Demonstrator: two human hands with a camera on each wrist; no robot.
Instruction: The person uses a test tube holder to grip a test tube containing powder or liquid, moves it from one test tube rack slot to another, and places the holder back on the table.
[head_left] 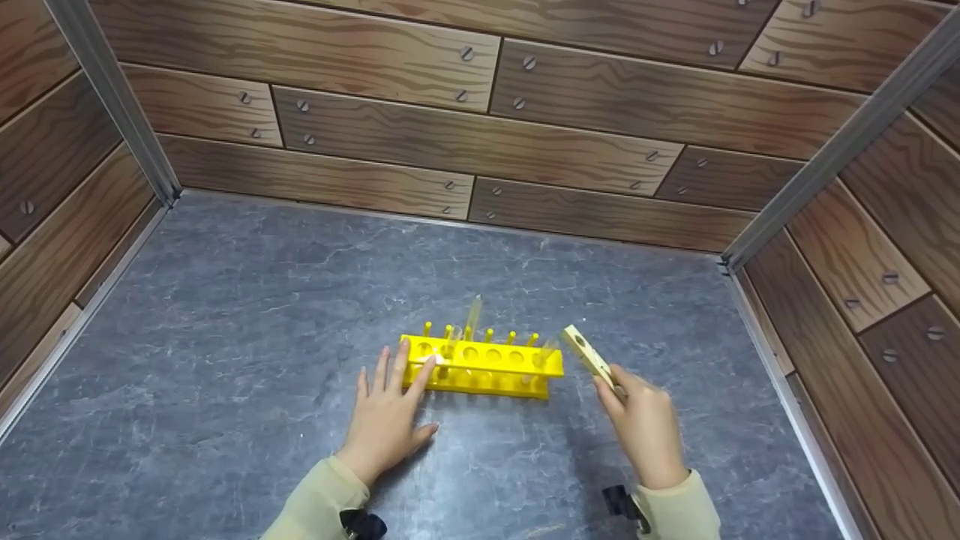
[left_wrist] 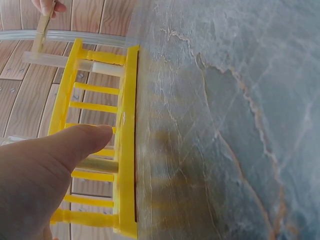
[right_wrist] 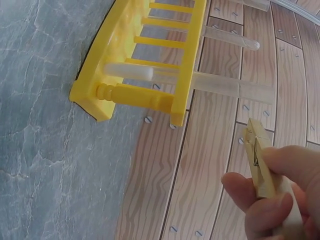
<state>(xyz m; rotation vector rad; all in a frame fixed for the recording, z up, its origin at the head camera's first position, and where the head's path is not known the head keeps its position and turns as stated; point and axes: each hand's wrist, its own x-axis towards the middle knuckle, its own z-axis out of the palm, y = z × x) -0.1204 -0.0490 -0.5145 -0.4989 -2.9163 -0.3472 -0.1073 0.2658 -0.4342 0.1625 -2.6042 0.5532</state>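
Observation:
A yellow test tube rack (head_left: 480,367) stands on the marbled surface. At its left end my left hand (head_left: 386,427) rests with fingers extended along the rack, thumb held apart. My right hand (head_left: 649,424) grips a wooden test tube holder (head_left: 589,356), whose tip is close to the upper end of the rightmost test tube (right_wrist: 220,85). White contents (right_wrist: 132,71) fill the bottom of that tube. Another test tube (head_left: 452,343) stands near the left fingers; its lower part looks brownish in the left wrist view. A third test tube (head_left: 474,315) rises at the rack's back.
Several yellow pegs (head_left: 512,339) line the rack's back edge. Wood-patterned walls (head_left: 375,135) enclose the grey marbled surface (head_left: 262,300) at the back and both sides, with metal corner posts (head_left: 124,105) between them.

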